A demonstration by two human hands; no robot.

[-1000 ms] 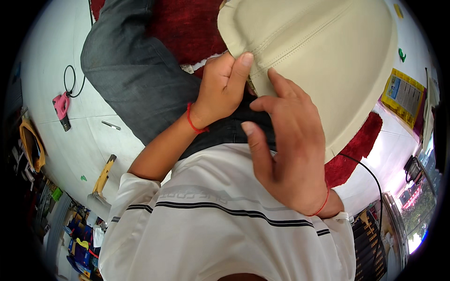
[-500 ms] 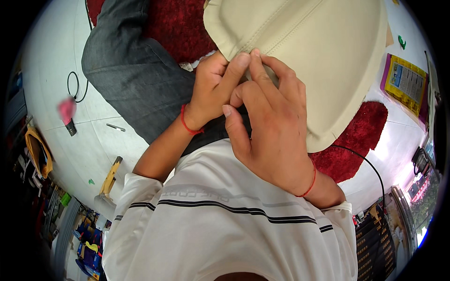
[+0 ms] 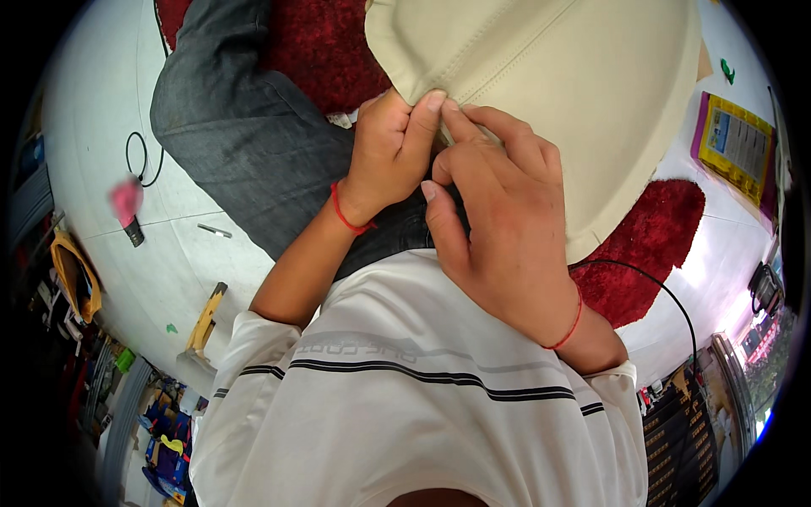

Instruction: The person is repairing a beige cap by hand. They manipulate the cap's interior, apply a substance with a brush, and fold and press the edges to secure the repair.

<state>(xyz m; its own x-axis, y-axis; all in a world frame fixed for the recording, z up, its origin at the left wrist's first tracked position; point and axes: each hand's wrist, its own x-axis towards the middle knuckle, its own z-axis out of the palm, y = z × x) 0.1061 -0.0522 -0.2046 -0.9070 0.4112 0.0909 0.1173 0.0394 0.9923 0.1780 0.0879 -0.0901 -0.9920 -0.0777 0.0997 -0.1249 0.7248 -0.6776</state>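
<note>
A large cream stitched cushion cover (image 3: 583, 101) lies over my lap and a dark red rug (image 3: 650, 237). My left hand (image 3: 389, 152) pinches its near edge between thumb and fingers, close to a seam. My right hand (image 3: 498, 220) rests right beside it, its index finger and thumb pressed on the same edge; the other fingers curl over my dark jeans (image 3: 245, 144). Both wrists wear a thin red string. What lies between the fingertips is hidden.
I sit on a white floor (image 3: 93, 144). On the left lie a pink tool with a black cable (image 3: 127, 203), a small metal piece (image 3: 215, 230) and a yellow-handled tool (image 3: 205, 319). A yellow printed sheet (image 3: 739, 144) lies at the right, and a black cable (image 3: 667, 296) curves over the rug.
My right hand has slid up from my lap to the cover's edge, meeting the left hand. Its fingers went from spread to pinching the edge next to the left fingers.
</note>
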